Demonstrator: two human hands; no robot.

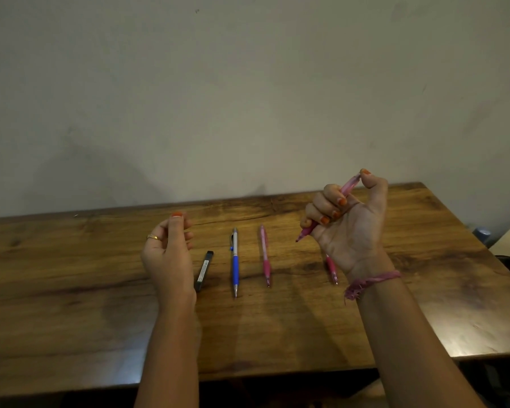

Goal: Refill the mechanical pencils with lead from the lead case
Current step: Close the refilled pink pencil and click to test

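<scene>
- Hands, two, are raised above a wooden table that runs along a plain wall; four mechanical pencils and one lead case can be counted.
- Left hand, furthest left, hovers above the table with a gold ring on one finger; thumb and fingertips are drawn together, but whether anything is pinched between them cannot be told.
- Lead case, one, dark and slim, lies flat on the table just right of the left wrist, its near end hidden behind that wrist.
- Blue pencil, one, with a silver upper half, lies to the right of the case, tip toward the near edge.
- Pink pencil on the table, lies further right, roughly parallel to the blue one, tip also near.
- Held pink pencil sits in the right hand, palm facing the camera: the fingers curl round its barrel and the thumb presses on its upper end, the tip pointing down and left, clear of the table.
- Third pink pencil on the table lies mostly hidden behind the right wrist; only its near part shows.
- Pink thread band, one, wraps the right wrist.
</scene>
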